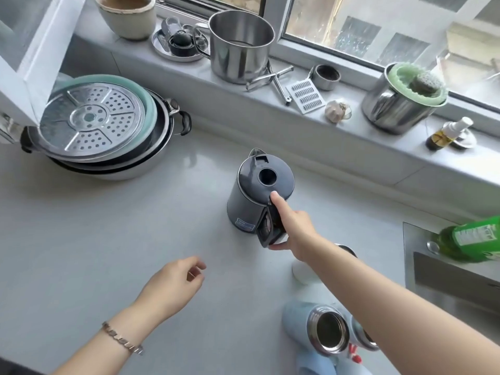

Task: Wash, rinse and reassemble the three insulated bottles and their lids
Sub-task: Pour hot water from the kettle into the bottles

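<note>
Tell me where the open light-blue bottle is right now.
Head view: the light-blue bottle sits at the lower right of the counter, beneath the right forearm, with a second bottle just to its right and the sink beyond.

Right grip (295, 231) clasped, left grip (173, 285) loosely curled

It is a home kitchen: a pale grey countertop (108, 239) runs to a stainless steel sink (446, 280) with a green dish-soap bottle (470, 239). It carries stacked black-handled pans (113, 163) and a dark grey lidded kettle (259, 190). A white windowsill (216, 85) holds a steel pot (240, 50) and a garlic bulb (338, 110).
</note>
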Demonstrator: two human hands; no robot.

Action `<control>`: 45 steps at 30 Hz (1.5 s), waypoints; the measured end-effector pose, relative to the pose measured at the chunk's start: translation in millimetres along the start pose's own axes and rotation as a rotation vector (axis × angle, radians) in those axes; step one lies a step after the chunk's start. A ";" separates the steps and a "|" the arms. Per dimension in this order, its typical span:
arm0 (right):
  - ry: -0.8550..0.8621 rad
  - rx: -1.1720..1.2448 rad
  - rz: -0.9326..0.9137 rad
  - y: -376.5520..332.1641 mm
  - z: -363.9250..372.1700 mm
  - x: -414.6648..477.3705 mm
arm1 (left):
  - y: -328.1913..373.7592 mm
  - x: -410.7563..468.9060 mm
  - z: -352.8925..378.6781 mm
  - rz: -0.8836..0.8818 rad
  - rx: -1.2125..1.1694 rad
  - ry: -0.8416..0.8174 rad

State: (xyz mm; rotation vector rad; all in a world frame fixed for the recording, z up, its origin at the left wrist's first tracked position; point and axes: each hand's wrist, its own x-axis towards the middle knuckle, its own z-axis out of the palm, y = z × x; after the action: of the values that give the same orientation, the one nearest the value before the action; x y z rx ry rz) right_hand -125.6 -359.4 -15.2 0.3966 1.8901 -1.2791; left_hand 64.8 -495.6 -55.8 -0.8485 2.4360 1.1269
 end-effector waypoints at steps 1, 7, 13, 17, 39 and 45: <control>0.016 -0.016 -0.003 -0.5 1.5 0.6 | -0.5 -0.8 0.3 0.004 -0.008 0.005; -0.016 -0.048 0.026 -1.0 7.4 2.1 | 2.1 0.7 -1.1 0.030 -0.011 -0.005; 0.055 -0.071 -0.095 -3.3 12.4 -4.8 | 12.4 -2.6 -5.4 0.070 -0.022 0.026; 0.080 -0.128 -0.150 -21.5 5.7 -17.1 | 16.4 -12.5 -9.5 0.112 -0.017 0.031; 0.288 -0.229 -0.290 -6.8 -252.9 -181.5 | 182.0 6.6 61.8 0.374 0.178 -0.080; 0.280 -0.186 -0.202 67.7 -307.2 -179.8 | 184.5 26.4 90.3 0.310 0.104 -0.043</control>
State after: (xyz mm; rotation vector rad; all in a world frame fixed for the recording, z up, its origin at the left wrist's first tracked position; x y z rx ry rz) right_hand -104.6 -27.9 129.6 0.3051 2.3148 -1.2118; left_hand -69.2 -341.7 -20.1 -0.4200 2.6247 1.0936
